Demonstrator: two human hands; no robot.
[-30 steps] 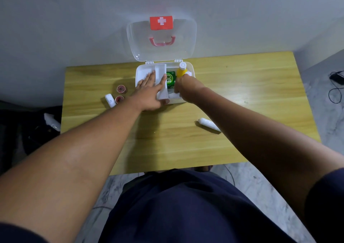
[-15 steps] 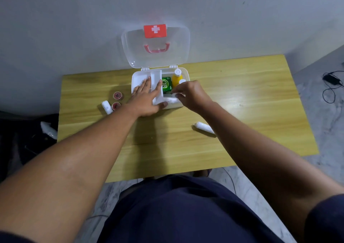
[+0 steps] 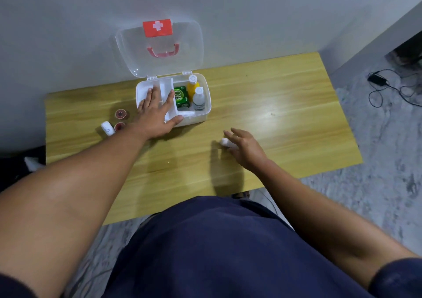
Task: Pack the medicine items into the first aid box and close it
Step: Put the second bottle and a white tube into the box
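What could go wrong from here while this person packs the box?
The white tube under the right hand looks round and not yet gripped; it could roll away. The left hand lies on the inner tray, so it may block packing there. The upright yellow bottle might stop the lid closing.

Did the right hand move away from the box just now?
Yes. The right hand left the first aid box and pulled back toward the near edge of the table, now over the white tube.
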